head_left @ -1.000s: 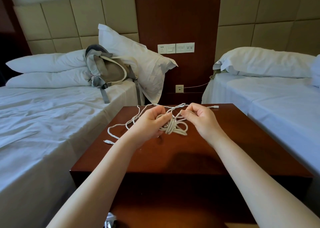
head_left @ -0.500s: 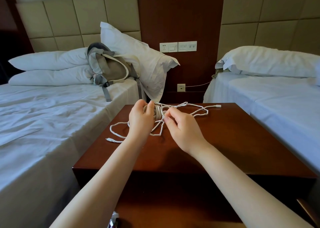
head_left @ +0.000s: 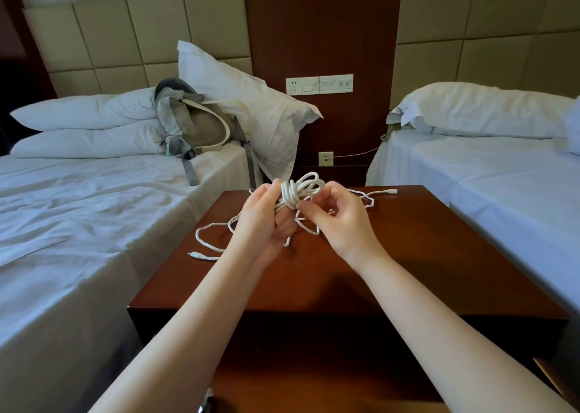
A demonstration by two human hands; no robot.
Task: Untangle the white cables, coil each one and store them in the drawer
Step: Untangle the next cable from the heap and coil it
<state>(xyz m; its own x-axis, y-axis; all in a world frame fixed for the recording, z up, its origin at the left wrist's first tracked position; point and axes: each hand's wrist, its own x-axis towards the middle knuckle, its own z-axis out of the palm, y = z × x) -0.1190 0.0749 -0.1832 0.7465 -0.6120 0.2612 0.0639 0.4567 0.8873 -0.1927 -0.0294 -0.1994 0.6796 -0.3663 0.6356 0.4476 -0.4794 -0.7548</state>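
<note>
White cable coil (head_left: 300,189): lifting higher than a moment ago, above the nightstand's (head_left: 439,255) far middle.
Left hand (head_left: 263,224): I am gripping the coil.
Right hand (head_left: 340,224): I am pinching its wrap.

Shines glossy and smooth across the dark wood nightstand (head_left: 423,255). Looks like matt, smooth plastic along the white cables (head_left: 303,189). Lies creased in matt cloth on the sheets (head_left: 78,224) at nine o'clock, with woven grey fabric on the backpack (head_left: 194,123) at ten.

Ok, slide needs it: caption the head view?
Left hand and right hand grip tangled white cables over a wooden nightstand.
</note>
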